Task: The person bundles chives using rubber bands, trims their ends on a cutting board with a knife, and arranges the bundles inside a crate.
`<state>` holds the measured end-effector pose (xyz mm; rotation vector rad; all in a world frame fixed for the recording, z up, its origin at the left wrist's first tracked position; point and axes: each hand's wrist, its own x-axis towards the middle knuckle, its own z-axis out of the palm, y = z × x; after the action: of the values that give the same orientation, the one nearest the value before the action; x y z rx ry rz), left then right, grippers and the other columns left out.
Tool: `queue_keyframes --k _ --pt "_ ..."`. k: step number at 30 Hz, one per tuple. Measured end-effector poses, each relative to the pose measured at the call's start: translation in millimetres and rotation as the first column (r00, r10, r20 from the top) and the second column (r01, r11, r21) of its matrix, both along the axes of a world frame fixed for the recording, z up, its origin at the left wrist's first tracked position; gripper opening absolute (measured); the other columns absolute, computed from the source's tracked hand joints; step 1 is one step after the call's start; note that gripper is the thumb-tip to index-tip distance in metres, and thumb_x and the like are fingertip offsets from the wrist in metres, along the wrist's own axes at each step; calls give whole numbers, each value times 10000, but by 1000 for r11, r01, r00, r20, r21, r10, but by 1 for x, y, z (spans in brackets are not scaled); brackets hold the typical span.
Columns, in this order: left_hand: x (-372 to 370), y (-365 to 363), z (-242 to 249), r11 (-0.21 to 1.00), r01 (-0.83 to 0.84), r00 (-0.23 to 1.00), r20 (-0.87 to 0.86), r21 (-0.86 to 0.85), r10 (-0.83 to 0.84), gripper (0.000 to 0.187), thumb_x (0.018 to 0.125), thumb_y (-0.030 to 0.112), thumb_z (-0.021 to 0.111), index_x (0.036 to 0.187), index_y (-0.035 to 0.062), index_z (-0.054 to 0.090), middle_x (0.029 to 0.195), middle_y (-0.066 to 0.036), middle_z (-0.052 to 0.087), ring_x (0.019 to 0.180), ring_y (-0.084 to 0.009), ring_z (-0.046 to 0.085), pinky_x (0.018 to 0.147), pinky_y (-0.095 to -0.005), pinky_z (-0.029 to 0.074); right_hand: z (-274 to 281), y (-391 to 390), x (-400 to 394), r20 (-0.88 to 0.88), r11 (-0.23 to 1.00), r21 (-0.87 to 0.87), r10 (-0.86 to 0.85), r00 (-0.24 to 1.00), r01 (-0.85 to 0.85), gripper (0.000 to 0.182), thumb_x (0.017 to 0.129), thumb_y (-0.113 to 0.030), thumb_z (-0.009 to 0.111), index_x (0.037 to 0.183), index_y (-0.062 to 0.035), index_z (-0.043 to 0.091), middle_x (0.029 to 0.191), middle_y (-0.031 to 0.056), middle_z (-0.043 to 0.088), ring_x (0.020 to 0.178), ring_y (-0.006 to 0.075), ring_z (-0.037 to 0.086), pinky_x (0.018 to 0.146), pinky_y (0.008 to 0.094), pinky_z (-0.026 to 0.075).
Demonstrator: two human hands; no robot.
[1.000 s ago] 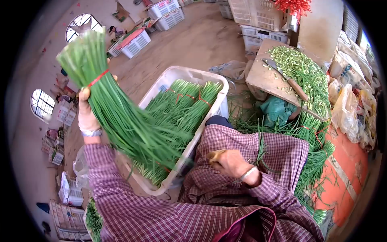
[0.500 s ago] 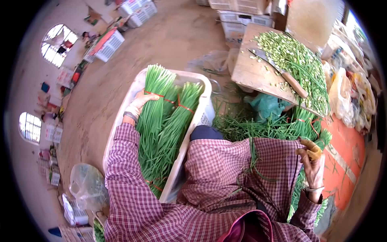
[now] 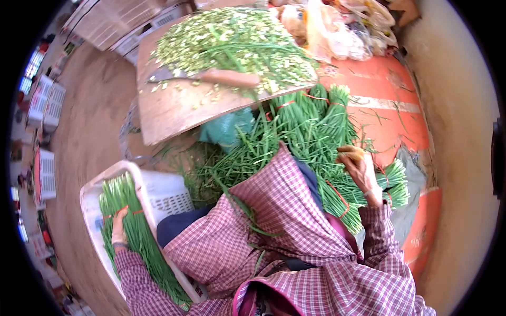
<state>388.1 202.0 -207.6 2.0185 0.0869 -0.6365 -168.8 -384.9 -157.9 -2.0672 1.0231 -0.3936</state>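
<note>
My left hand [image 3: 120, 226] is in the white plastic basket [image 3: 87, 203], its fingers closed on a bundle of garlic chives [image 3: 139, 237] near the red band. Part of those fingers is hidden by the leaves. Over on the right, my right hand [image 3: 359, 168] hangs above loose chives with fingers loosely bent and apart; nothing shows in it. Yellowish covers are on some of its fingertips. Red-banded bundles [image 3: 337, 113] lie beyond that hand, and another bundle [image 3: 395, 181] rests beside its wrist.
A wooden board [image 3: 174, 113] bears chopped chive pieces [image 3: 232, 34] and a wooden-handled knife [image 3: 226, 77]. Beneath its edge sits a teal plastic bag [image 3: 226, 129]. Plastic bags [image 3: 337, 31] are piled at the back. White crates [image 3: 47, 105] stand at the far left.
The view has swung right, bringing the board and the chive pile to the middle. My left hand stays on a bundle in the basket. My right hand has moved over the chive pile.
</note>
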Motion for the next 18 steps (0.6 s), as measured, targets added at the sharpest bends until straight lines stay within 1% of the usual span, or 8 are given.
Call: queue_keyframes --k 2,4,6,8,12,13,16,18 --pt "-4 -7 14 1000 -22 996 -84 13 23 607 891 293 715 1407 23 544 1278 -119 614 1103 -233 618 911 -351 537 -5 -23 11 -10 996 65 -65 998 66 316 960 -266 612 869 4 748 1195 150 712 775 241 694 741 367 551" --pt "-24 -15 24 991 -104 995 19 78 103 743 922 315 701 1535 29 392 1376 -117 564 1167 -238 595 946 -341 522 -52 -74 8 -9 965 -253 -68 998 63 381 960 -344 612 897 8 744 1312 205 652 1052 349 675 933 411 516" --pt "-55 -21 36 991 6 992 128 134 -23 832 945 322 692 1602 48 261 1468 -125 502 1243 -245 551 1011 -345 481 -91 -122 13 -3 952 -244 -189 982 183 510 947 -461 613 1046 24 736 1384 265 587 1263 413 563 1069 432 434" --pt "-84 -23 45 983 -39 983 183 181 5 801 964 272 676 1609 58 252 1515 -134 460 1298 -253 505 1072 -356 431 -143 -173 14 -238 924 -266 -339 910 274 665 925 -547 612 1204 53 682 1420 295 543 1278 420 558 1086 432 429" --pt "-134 -10 62 948 -118 973 224 296 51 695 996 168 622 1592 34 291 1563 -146 408 1367 -261 446 1132 -365 367 -225 -238 24 -383 880 103 -396 835 465 1026 773 -774 655 1289 111 604 1388 321 554 1310 375 555 1079 417 454" --pt "-133 9 63 946 -123 971 233 300 52 695 996 168 622 1592 34 291 1563 -146 408 1367 -261 446 1132 -365 367 -232 -231 32 -275 859 4 -492 826 512 1164 696 -860 652 1343 104 560 1319 327 601 1297 355 570 1045 418 473" --pt "-129 27 78 883 -70 964 260 464 -60 695 973 149 627 1580 19 315 1561 -141 414 1374 -249 443 1144 -353 341 -253 -239 42 -455 830 48 -477 752 556 1103 655 -720 792 1431 9 505 1267 296 646 1216 370 626 1018 419 492" --pt "-157 -35 127 848 -54 982 183 528 -51 1032 884 373 772 1625 68 120 1632 -264 248 1494 -327 331 1196 -370 317 -250 -232 44 -487 835 72 -448 750 546 1018 645 -667 816 1363 13 575 1183 282 692 1147 370 663 988 414 507"
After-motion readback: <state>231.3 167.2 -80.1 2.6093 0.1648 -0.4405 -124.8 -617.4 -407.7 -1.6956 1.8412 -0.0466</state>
